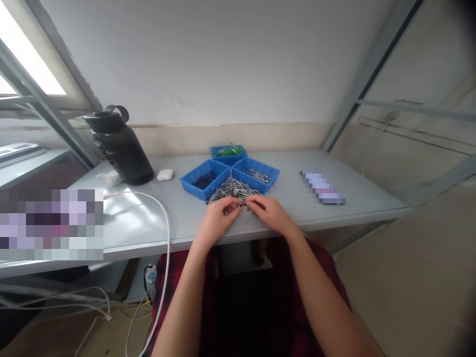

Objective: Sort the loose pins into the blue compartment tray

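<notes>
A long, pale grey counter (293,171) is set against a white wall (238,64). On its left side, a big, dark bottle (124,151) with a black loop on its lid is stood up. Next to it, a long, white cord (168,220) is hung over the front edge. The left hand (221,218) and the right hand (270,214) are held close together near that edge, with their fingers bent in a narrow pinch. In front of them, three blue plastic bins are grouped: the left bin (192,189), the right bin (265,188) and the back bin (228,160). A heap of thin, silver metal sticks (234,188) is piled between the two front bins, just past the hands. Far to the right, a flat phone (323,188) is laid down, its screen blurred. Near the bottle, a small, white, rounded case (165,174) is placed. Dark bits (204,180) are kept in the left bin, silver bits (258,175) in the right bin, and green bits (228,150) in the back bin. Last, a tiny dark piece (242,204) is pinched between the fingertips of both hands; its shape cannot be told.
</notes>
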`<state>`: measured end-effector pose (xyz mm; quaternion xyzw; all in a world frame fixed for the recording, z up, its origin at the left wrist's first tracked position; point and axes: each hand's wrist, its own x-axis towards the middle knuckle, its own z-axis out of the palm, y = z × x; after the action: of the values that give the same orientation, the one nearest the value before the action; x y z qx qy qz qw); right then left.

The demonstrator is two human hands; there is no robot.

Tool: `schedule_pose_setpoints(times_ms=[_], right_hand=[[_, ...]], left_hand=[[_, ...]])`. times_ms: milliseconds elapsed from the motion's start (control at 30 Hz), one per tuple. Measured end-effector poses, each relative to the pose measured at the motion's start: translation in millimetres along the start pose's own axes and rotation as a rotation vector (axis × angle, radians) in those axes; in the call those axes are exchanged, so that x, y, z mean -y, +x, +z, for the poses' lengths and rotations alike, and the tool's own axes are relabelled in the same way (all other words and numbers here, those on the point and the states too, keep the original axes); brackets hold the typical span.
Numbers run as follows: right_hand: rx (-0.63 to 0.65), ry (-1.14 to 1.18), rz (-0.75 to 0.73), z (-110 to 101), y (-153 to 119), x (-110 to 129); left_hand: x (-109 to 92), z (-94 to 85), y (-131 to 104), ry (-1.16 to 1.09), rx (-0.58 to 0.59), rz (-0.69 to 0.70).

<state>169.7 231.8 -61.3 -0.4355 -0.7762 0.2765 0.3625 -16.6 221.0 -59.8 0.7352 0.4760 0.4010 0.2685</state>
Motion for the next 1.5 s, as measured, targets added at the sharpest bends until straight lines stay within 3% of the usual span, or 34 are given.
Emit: schedule_pose_setpoints(times_ms=[667, 800, 933, 1000, 1133, 1300, 1500], right_hand=[[-0.03, 0.098, 0.026, 1, -2, -3], [-0.052, 0.083, 0.062, 1, -2, -1], [-0.04, 0.067, 0.082, 1, -2, -2], [-0.03, 0.059, 0.086, 1, -2, -3], [-0.034, 0.043, 0.076, 2, -2, -4], [-0.033, 0.014, 0.076, 2, -1, -3], [-0.056, -0.02, 0.058, 3, -1, -4]], left_hand=[[-2, 2.3, -2, 0.051, -0.053, 0.008], [-1, -3.9, -2, 0.209, -0.264, 0.028], [4, -25.2, 5, 0.485, -0.583, -0.012], [10, -35.7, 11, 0.594, -0.654, -0.054], [19, -42.6, 18, 0.649, -0.588, -0.065], [13, -28.7, 7, 0.636, -0.536, 0.006], [5, -6.3, -4, 0.686, -0.239, 0.129]])
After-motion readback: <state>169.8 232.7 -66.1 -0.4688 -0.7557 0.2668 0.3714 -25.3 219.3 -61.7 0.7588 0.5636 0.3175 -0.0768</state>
